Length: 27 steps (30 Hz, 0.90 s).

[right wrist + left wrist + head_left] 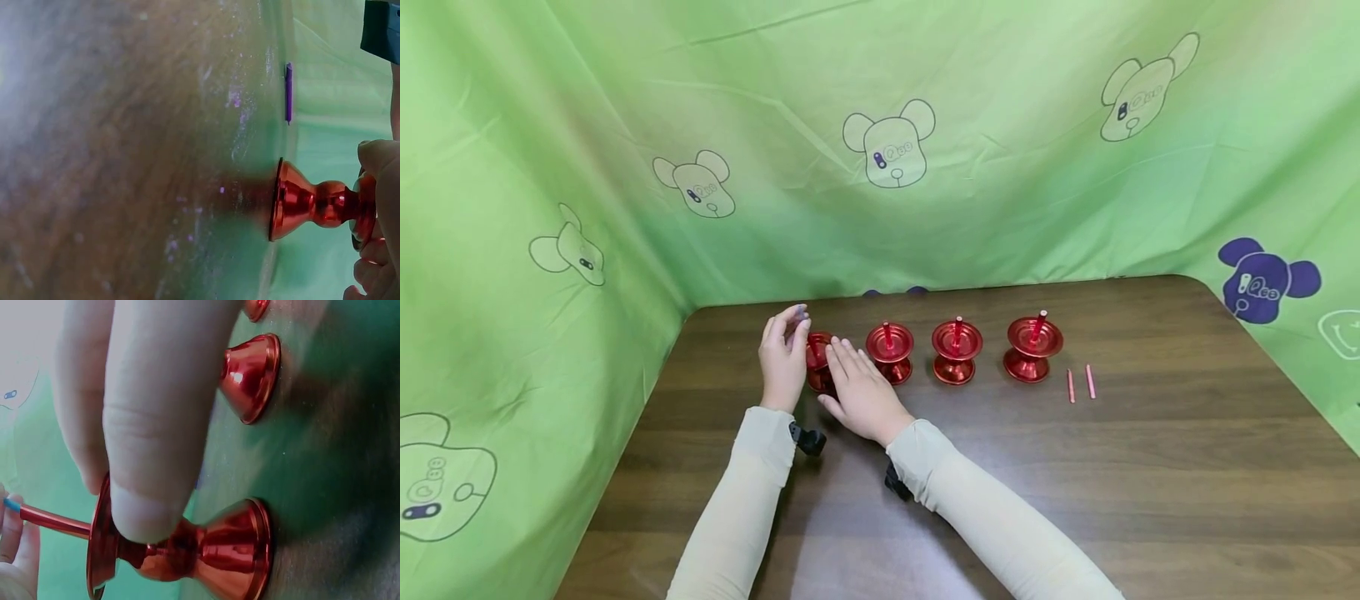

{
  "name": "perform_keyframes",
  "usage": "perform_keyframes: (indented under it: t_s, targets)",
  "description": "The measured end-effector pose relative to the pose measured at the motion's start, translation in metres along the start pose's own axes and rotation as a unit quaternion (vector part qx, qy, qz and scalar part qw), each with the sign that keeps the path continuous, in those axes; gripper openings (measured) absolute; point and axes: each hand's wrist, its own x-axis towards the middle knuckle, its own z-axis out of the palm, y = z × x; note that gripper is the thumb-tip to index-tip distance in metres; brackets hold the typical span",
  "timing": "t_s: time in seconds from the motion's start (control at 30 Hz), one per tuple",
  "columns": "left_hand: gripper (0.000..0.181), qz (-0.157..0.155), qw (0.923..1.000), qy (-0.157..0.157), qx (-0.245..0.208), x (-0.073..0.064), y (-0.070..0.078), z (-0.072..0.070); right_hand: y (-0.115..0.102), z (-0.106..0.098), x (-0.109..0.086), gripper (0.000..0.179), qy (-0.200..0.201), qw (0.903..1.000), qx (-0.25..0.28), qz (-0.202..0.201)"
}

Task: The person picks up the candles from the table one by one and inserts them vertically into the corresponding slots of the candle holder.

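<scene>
Both sleeves (752, 500) lie nearest; left hand (782, 358) fingers pinch a red holder (818, 360), right hand (861, 392) fingers flat against it.

1. The head view is bright and evenly lit, with soft sheen on the table (1075, 500) near the bottom edge.
2. Wide-angle bending curves the table's far edge.
3. Left wrist view: the finger (156, 412) is blurred (very close), with glare spots on the red holder (212, 550).
4. The right wrist view is hazy and smeared.
</scene>
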Motion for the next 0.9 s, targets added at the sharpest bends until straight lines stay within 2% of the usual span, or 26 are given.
perform_keyframes:
  t_s: [0.2, 0.33, 0.47, 0.73, 0.9]
  targets:
    - [0.026, -0.007, 0.9999, -0.006, -0.007, -0.001, 0.000, -0.005, -0.001, 0.000, 0.001, 0.074, -0.003, 1.0000, -0.003, 0.004]
    - [0.026, -0.017, 0.9998, -0.013, 0.005, -0.001, 0.005, -0.010, -0.002, -0.002, 0.000, 0.074, -0.004, 0.9999, 0.007, 0.009]
    - [0.023, -0.028, 0.9994, -0.006, 0.019, -0.002, 0.009, -0.018, -0.003, -0.002, 0.000, 0.073, -0.005, 0.9998, 0.016, 0.011]
    - [0.025, -0.075, 0.9963, -0.005, 0.041, -0.006, 0.010, -0.038, -0.002, -0.007, -0.001, 0.071, 0.005, 0.9990, 0.044, 0.009]
    - [0.025, -0.103, 0.9897, -0.041, 0.091, -0.010, 0.006, -0.051, -0.004, -0.011, -0.005, 0.070, 0.022, 0.9986, 0.048, 0.000]
